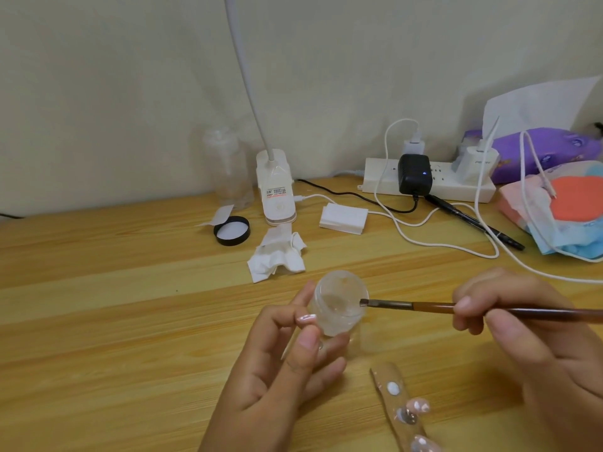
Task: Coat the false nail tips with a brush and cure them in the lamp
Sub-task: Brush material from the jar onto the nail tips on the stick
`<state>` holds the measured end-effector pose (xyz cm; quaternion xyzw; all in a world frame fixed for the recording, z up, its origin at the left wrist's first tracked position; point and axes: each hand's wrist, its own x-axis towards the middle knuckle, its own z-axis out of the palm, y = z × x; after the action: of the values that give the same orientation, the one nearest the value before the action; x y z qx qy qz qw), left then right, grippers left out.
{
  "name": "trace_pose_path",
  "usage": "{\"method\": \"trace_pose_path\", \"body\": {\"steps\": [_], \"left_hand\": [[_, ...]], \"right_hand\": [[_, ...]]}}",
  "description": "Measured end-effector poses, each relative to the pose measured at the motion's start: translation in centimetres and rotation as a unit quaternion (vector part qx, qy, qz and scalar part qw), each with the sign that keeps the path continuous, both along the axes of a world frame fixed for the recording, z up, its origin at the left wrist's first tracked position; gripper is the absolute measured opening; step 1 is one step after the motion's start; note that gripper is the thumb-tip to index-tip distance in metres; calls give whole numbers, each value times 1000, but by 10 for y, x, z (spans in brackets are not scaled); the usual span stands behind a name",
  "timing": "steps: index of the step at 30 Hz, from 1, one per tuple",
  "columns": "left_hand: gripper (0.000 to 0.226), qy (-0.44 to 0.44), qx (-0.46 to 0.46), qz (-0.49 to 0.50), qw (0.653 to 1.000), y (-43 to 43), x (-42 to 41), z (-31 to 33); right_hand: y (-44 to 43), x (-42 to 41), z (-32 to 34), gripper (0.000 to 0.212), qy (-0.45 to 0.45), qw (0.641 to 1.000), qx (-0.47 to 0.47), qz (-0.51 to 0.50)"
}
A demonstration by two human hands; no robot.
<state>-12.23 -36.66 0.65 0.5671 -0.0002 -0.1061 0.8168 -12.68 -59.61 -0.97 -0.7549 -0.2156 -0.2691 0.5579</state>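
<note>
My left hand (287, 363) holds a small clear gel jar (339, 303) tilted toward me, and pinches a pale false nail tip (306, 318) between thumb and forefinger beside the jar. My right hand (522, 324) grips a brown-handled brush (434, 307); its bristle end touches the jar's rim on the right. A tan strip (399, 406) with several painted nail tips stuck on it lies on the wooden desk (114, 321) below the brush, near the bottom edge.
A white clip lamp (277, 190) stands at the back, with a black jar lid (232, 230), crumpled wipes (277, 256), a clear bottle (228, 171), a white box (344, 218), a power strip (427, 182) with trailing cables, and tissue packs (561, 203) at right.
</note>
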Motion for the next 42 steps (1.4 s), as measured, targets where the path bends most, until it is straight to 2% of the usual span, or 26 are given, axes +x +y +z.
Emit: {"method": "trace_pose_path", "body": {"steps": [5,8,12,15,17,20,23,29,42], "left_hand": [[24,9,-12,7,1000,2,2,-3],[19,10,-10,15,1000,1,2,-2],[11,-46,87,47,994,1,2,-3],[28,-72,130,8,989,5,1,-4],[33,-81,144,-37,985,6,-2,-3],[35,-90,159,-64,981,6,-4,-4],[28,-104,162,-66,979,6,-3,-5],[30,-108,169,-74,977,6,-3,-5],[26,-98,170,-66,978,5,-3,-7]], "right_hand": [[-1,0,-4,27,14,1000,25,-11],[-2,1,-4,28,18,999,45,-16],[-3,0,-2,26,37,994,95,-27],[-3,-1,2,19,77,987,139,-27],[-3,1,4,22,98,981,167,-20],[-5,3,6,22,115,972,206,3],[-7,4,8,18,127,966,224,22],[-4,1,7,24,139,964,216,62],[-1,-3,6,18,137,974,164,73]]}}
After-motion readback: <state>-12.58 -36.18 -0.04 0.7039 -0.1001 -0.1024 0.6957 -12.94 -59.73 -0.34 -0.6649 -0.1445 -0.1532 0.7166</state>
